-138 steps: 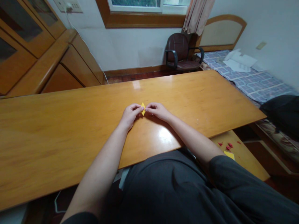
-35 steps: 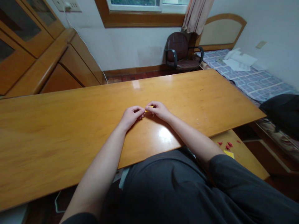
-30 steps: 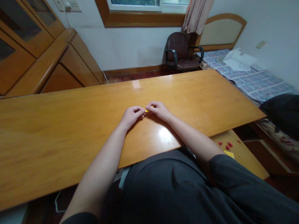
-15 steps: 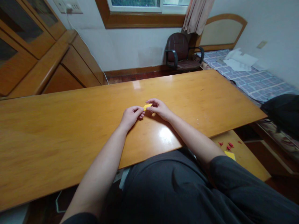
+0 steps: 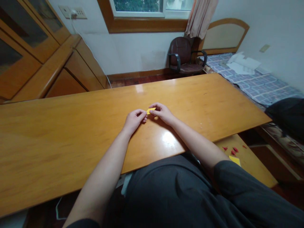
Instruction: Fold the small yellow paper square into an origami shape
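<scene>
Through the head camera I have a glass-fronted wooden cabinet [image 5: 47, 57] at the far left, with a wall socket [image 5: 73, 12] beside it and a white cord [image 5: 91, 52] trailing down from that. A long, glossy wooden table [image 5: 71, 133] stretches across the scene from the left edge toward the right. Over its middle, my left hand [image 5: 135, 119] pinches the left tip of a small yellow folded paper [image 5: 150, 110] between thumb and fingers. The paper sits between both hands, slanting slightly up to the right; I can't tell whether it touches the tabletop. My right hand [image 5: 162, 112] lays its thumb on the paper, the index finger curving past the far edge with a gap between; whether another finger backs it, I cannot tell. Beyond stand a brown office chair [image 5: 180, 50] and a pink curtain [image 5: 200, 19]. Near right, a lower wooden surface [image 5: 254, 171] carries little red pieces [image 5: 234, 151] and a yellow sheet [image 5: 234, 160]. At far right is a bed [image 5: 261, 85] with a plaid cover, white papers lying on it.
</scene>
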The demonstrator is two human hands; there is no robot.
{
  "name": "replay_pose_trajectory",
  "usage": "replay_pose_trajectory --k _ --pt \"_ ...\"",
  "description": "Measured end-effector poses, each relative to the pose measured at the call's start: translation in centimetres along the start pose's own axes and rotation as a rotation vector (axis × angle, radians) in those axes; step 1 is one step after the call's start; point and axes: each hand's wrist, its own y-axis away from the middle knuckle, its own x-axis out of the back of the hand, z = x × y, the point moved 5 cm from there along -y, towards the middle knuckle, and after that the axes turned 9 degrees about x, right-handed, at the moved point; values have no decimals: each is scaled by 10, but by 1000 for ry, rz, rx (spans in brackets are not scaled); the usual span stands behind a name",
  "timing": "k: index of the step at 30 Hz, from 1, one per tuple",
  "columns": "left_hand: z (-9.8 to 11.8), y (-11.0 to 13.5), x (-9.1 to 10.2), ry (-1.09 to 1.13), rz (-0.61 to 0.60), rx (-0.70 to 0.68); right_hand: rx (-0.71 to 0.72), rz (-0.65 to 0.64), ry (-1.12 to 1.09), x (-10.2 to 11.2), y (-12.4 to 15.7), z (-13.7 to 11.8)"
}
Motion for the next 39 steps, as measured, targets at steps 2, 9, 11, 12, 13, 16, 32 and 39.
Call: replay_pose_trajectory --k 2,9,11,12,13,16,32,39 --pt "0 1 0 -16 2 -10 -9 -11 10 0 0 -1" --pt "3 3 -1 5 -21 6 -52 -82 74 -1 0 3" --pt "3 2 1 30 -18 13 -50 -71 60 0 0 5" --pt "3 1 2 43 -15 15 -49 -64 54 0 0 5" --pt "3 0 2 56 -13 18 -49 -58 50 1 0 5" --pt "1 -1 3 96 -30 37 -50 -52 55 2 0 4" --pt "1 2 0 57 -40 37 -23 -46 99 -1 1 0" --pt "3 2 0 11 -16 2 -15 -63 112 -2 2 3"
